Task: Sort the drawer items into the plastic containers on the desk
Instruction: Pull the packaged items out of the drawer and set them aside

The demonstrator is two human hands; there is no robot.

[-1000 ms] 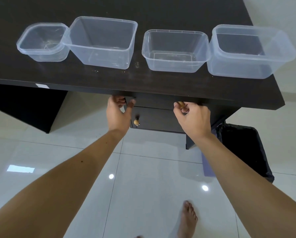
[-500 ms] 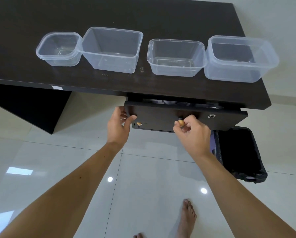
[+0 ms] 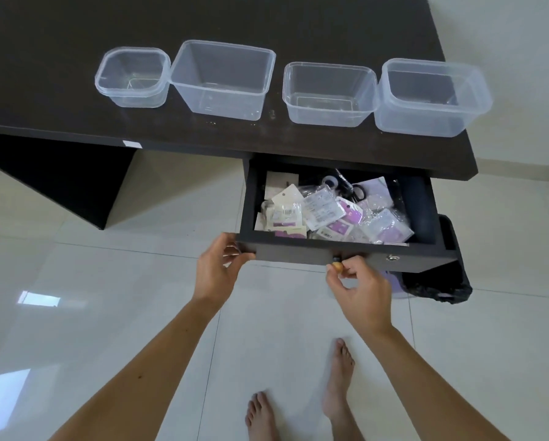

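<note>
The dark drawer (image 3: pixel 422 205) stands pulled out under the desk's right end. Inside lies a heap of small packets (image 3: pixel 327 214), white and purple, with black scissors (image 3: pixel 357 191) and a roll of tape (image 3: pixel 330 180) at the back. My left hand (image 3: pixel 217 268) grips the drawer front's left corner. My right hand (image 3: pixel 359 286) pinches the small brass knob (image 3: pixel 336 266) at the middle of the drawer front. Several clear plastic containers sit in a row on the desk: a small square one (image 3: pixel 131 78), a deep one (image 3: pixel 223 79), a shallow one (image 3: pixel 328 93) and a wide one (image 3: pixel 430 97).
The dark desk (image 3: pixel 60 100) ends just right of the last container. A black-lined bin (image 3: pixel 438 281) stands on the floor below the drawer's right side. My bare feet (image 3: pixel 336 383) are on the pale glossy tiles. A keyhole (image 3: pixel 393 258) sits right of the knob.
The drawer has slid out towards me, from nearly closed to wide open, showing its contents. Both hands moved back with it while keeping their hold.
</note>
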